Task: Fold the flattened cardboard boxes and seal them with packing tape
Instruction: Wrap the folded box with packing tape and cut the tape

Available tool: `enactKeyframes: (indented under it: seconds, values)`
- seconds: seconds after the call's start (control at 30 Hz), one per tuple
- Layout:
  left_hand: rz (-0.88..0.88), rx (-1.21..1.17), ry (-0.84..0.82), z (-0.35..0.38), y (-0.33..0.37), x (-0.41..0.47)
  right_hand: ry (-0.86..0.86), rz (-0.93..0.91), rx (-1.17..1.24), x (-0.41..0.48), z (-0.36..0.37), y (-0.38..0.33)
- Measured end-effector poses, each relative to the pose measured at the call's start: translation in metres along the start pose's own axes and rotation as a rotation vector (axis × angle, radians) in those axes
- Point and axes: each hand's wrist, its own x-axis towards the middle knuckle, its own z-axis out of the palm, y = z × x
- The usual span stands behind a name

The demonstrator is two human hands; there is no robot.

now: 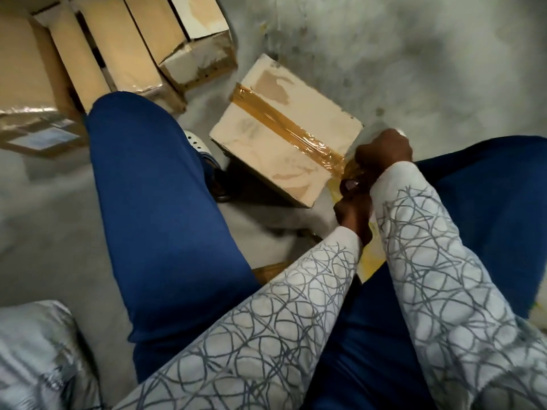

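Observation:
A folded cardboard box [305,113] stands on the floor between my knees, its top seam covered by a strip of brown packing tape [284,118]. The tape runs off the box's near right edge to a roll [353,171] that is mostly hidden between my hands. My right hand [383,150] is closed in a fist at that edge, on the tape. My left hand [353,211] sits just below it, fingers closed around the tape roll.
Several sealed cardboard boxes [118,51] are lined up at the top left on the grey concrete floor [444,54]. My blue-trousered legs [154,202] flank the box. A white shoe [196,142] shows beside it. A silvery bag [35,350] lies bottom left.

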Motion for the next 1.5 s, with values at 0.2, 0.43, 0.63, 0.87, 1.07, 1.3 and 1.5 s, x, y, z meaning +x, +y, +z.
enactKeyframes:
  seconds: [0.2, 0.43, 0.63, 0.87, 1.07, 1.3, 1.5]
  values:
    - [-0.019, -0.03, 0.056, -0.003, 0.0, 0.009, 0.085, 0.073, 0.152, -0.011, -0.021, 0.022]
    - [-0.003, -0.044, 0.023, -0.011, 0.007, -0.005, 0.062, 0.048, 0.221, -0.014, 0.01, 0.013]
    - [-0.046, -0.076, -0.008, -0.006, 0.006, -0.003, -0.018, 0.052, 0.189, -0.002, 0.019, 0.008]
    - [-0.004, 0.176, -0.03, -0.011, 0.004, -0.011, 0.192, 0.095, 0.367, 0.009, 0.03, 0.012]
    - [-0.168, 0.049, -0.031, -0.014, -0.019, 0.009, 0.294, 0.118, 0.542, 0.01, 0.024, 0.014]
    - [-0.073, 0.104, -0.017, -0.038, 0.003, -0.013, 0.124, 0.085, 0.523, 0.008, 0.059, -0.001]
    - [-0.068, 0.092, -0.023, -0.06, 0.007, -0.015, 0.113, 0.027, 0.385, -0.002, 0.092, 0.008]
